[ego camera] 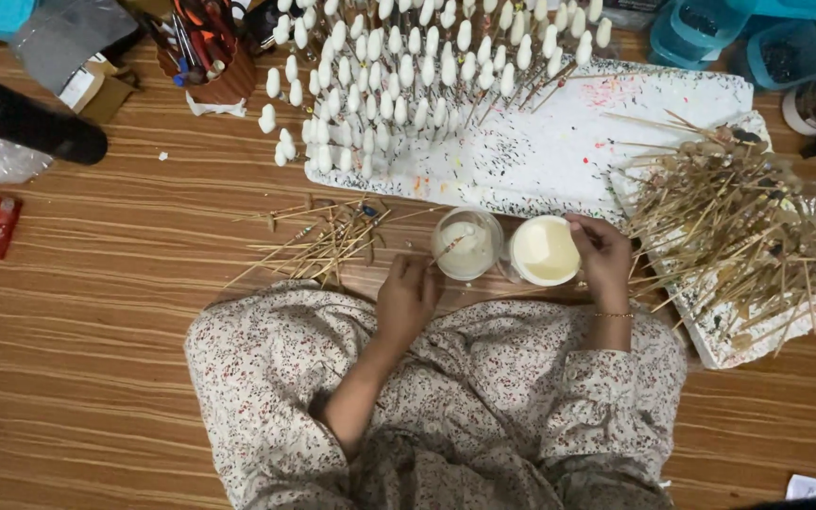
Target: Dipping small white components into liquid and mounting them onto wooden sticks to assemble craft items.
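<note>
Left hand (406,300) pinching a thin stick (448,247) dipped into the clear cup (466,244) at frame centre, right hand (604,257) clasping the cream-filled cup (544,251) beside it, apparently for steadiness.

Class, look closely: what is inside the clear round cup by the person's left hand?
Inside the clear round cup sits white liquid with a thin wooden stick dipped in, held by the left hand. The stick's coated end is hidden.
</note>
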